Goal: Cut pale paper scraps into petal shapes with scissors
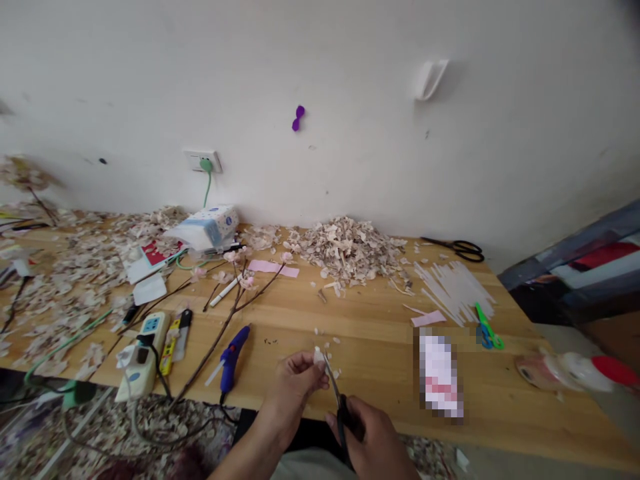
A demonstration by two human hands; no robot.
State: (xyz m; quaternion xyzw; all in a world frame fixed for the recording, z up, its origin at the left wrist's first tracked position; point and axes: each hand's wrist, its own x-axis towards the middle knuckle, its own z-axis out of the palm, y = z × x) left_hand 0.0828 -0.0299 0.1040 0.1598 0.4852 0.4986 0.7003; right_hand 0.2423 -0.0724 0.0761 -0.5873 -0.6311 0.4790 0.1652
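Long wooden table point(360, 333) against the wall, strewn so materials sit within reach. Heap of pale petal scraps point(347, 250) piled at the back, clear of the working edge. Bare branch point(220, 333) laid aslant beside the blue glue gun point(233, 357), near to hand. Right hand point(373, 437) closed round black scissors point(337, 397), blades angled up toward the cut. Left hand point(295, 380) pinching a small white petal piece point(319, 355) above the table's front edge, presented to the blades.
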